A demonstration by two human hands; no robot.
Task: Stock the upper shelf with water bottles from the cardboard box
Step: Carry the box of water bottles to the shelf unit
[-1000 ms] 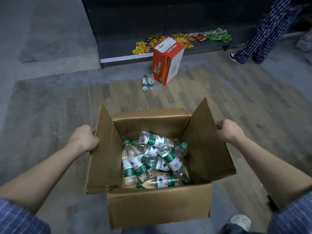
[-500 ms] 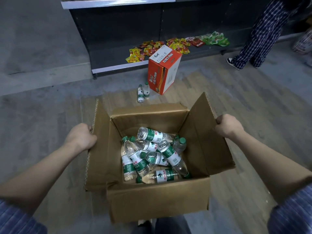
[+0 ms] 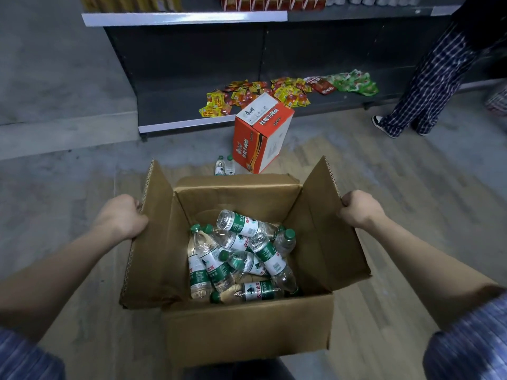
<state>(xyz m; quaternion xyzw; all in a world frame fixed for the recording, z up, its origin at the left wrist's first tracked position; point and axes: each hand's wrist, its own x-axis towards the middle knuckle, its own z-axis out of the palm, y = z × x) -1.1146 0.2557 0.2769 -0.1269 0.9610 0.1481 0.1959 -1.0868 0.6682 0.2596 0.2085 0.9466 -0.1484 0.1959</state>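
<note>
While I hold the cardboard box up in front of me, my left hand is curled over the edge of its left flap and my right hand is curled over the edge of the right flap, and the water bottles lie jumbled on the bottom of the box, green caps pointing every way. Below it the floor is wood-look planking that meets grey concrete toward the far side. Ahead stands a dark shelving unit: snack packets are scattered along the front edge of its bottom shelf, and packaged goods line the upper shelf. An orange carton stands on the floor before it, two bottles upright just beside its near corner. Someone's checked trouser legs stand at the far right
</note>
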